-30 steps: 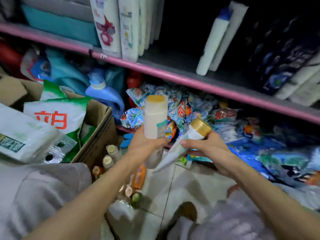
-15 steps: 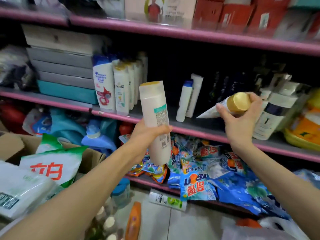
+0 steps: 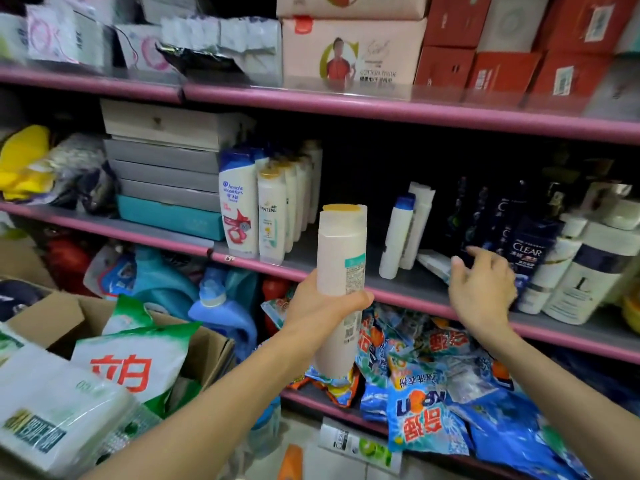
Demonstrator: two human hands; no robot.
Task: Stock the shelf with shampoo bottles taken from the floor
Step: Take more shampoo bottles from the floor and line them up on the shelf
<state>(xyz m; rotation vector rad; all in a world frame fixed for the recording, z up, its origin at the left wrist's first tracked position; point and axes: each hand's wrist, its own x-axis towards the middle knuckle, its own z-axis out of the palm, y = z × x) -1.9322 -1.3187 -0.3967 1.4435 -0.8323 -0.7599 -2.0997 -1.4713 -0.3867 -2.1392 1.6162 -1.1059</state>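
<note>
My left hand (image 3: 322, 303) grips a tall white shampoo bottle (image 3: 341, 258) with a yellow cap, held upright in front of the middle shelf (image 3: 415, 299). My right hand (image 3: 483, 289) hovers over that shelf with spread, empty fingers. Just behind its fingertips a white bottle (image 3: 434, 263) lies flat on the shelf board. A row of white Pantene bottles (image 3: 273, 213) stands to the left, next to a Head & Shoulders bottle (image 3: 239, 209). Two white bottles (image 3: 405, 233) lean together in the middle gap.
Dark Clear bottles (image 3: 526, 247) and large white bottles (image 3: 581, 271) fill the shelf's right end. Stacked flat boxes (image 3: 166, 168) sit at its left. Blue detergent bags (image 3: 426, 403) crowd the lower shelf. A cardboard box (image 3: 214, 344) with bags stands at left. An orange bottle (image 3: 291, 462) lies on the floor.
My right hand carried the gold-capped bottle up to the shelf and let it go; the hand is now empty. My view rose from the floor, and my left hand lifted its bottle.
</note>
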